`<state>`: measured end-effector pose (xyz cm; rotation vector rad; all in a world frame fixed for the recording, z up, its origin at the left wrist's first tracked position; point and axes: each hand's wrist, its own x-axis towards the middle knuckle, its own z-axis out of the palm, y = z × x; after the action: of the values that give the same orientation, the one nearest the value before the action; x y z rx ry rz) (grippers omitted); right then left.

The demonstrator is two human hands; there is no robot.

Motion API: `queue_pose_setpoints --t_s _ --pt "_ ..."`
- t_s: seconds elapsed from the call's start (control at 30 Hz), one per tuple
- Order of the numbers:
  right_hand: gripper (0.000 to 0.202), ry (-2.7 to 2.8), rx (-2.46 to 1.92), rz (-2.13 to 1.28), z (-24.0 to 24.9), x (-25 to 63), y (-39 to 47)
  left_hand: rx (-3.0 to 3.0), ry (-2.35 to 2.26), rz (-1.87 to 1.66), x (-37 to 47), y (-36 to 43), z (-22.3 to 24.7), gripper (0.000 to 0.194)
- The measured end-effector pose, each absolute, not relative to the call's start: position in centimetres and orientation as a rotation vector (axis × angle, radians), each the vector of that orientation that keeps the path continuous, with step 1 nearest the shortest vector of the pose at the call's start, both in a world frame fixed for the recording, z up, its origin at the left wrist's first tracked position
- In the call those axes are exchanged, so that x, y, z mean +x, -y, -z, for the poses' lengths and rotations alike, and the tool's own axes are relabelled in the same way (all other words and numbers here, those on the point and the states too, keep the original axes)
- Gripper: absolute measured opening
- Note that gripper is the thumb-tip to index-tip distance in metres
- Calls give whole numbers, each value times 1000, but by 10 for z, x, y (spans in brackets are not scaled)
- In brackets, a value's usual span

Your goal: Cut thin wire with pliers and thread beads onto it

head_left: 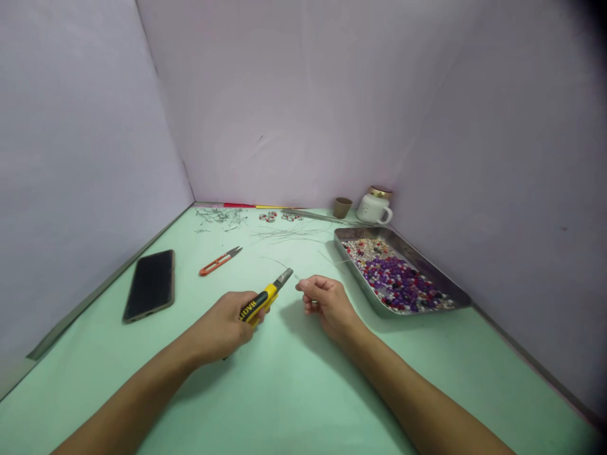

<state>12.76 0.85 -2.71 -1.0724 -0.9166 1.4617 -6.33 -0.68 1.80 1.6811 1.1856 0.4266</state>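
Note:
My left hand (234,322) is wrapped round the yellow and black handles of a pair of pliers (260,303), whose metal jaws point up and to the right. Close by on the right, my right hand (327,303) pinches a thin wire (297,276) between thumb and forefinger. The wire runs to the plier tip, and a fine end sticks out beyond it to the left. Whether the jaws grip the wire is too small to tell. Both hands are held over the pale green table (265,404).
A metal tray (379,311) of mixed beads (398,278) stands at right. Orange thread snips (220,260) and a phone (150,284) lie left. Loose wires (284,235), beaded pieces (268,217), twisted wire bits (220,217), a brown cup (342,207) and a white lidded mug (374,207) sit behind.

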Motion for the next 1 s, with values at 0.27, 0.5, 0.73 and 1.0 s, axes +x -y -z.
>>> queue_pose_setpoints --t_s 0.27,0.5,0.73,1.0 --pt "23 672 -1135 -1390 33 132 -18 1927 -1616 -439 -75 -6 -10 18" --pt "25 816 -1173 -1378 38 128 -17 2208 -1865 -427 -81 -19 11 17" --pt "23 939 -1251 -1402 40 128 -18 2143 -1898 -387 -86 -29 24 28" --pt "24 1051 -1345 -1395 41 130 -18 2226 -1995 -409 -92 -41 32 33"
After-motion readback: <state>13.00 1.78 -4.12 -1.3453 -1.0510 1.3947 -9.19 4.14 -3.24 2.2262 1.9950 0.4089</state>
